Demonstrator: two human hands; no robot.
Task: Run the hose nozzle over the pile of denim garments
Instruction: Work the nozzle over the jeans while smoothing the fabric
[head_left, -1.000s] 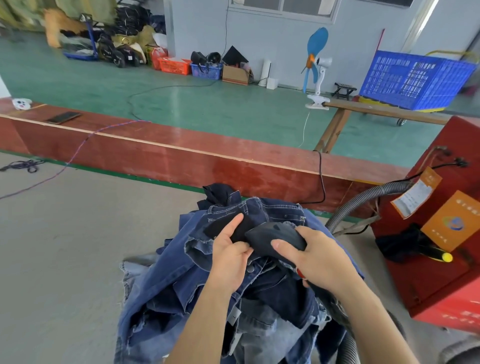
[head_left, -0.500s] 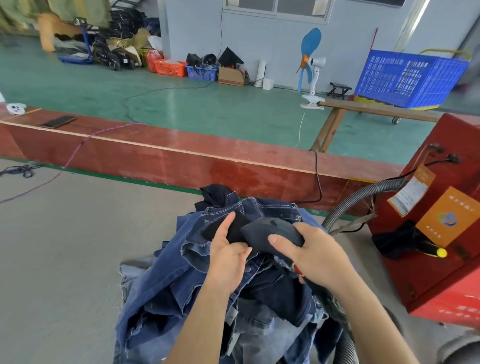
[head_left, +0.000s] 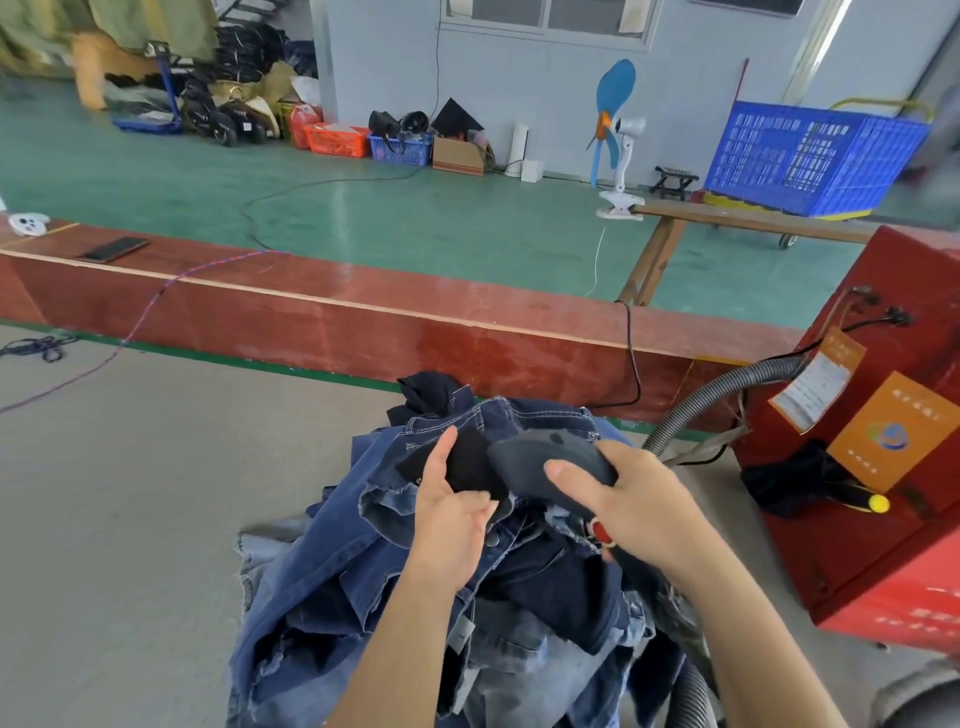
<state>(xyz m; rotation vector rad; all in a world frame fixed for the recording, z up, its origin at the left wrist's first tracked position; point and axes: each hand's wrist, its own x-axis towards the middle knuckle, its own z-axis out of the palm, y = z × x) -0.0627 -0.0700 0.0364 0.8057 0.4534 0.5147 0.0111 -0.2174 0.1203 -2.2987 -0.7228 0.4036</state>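
A pile of denim garments (head_left: 337, 597), dark and light blue, lies on the grey surface at the bottom centre. On top of it rests the dark grey hose nozzle (head_left: 540, 457). My right hand (head_left: 639, 509) grips the nozzle from the right, with a red button (head_left: 601, 531) showing under the palm. My left hand (head_left: 452, 514) hovers just left of the nozzle, thumb raised and fingers relaxed, over a dark patch of fabric. A grey ribbed hose (head_left: 717, 395) runs from the red machine (head_left: 883, 561) on the right toward the pile.
A long red board wall (head_left: 363, 332) crosses behind the pile, with a black cable (head_left: 635, 358) hanging over it and a phone (head_left: 111, 249) lying on top. The grey work surface (head_left: 130, 519) stretches left. Beyond it are a green floor, a fan (head_left: 615, 135) and a blue crate (head_left: 815, 156).
My left hand has let go of the dark fabric and opened, thumb lifted. My right hand stays on the nozzle in almost the same spot.
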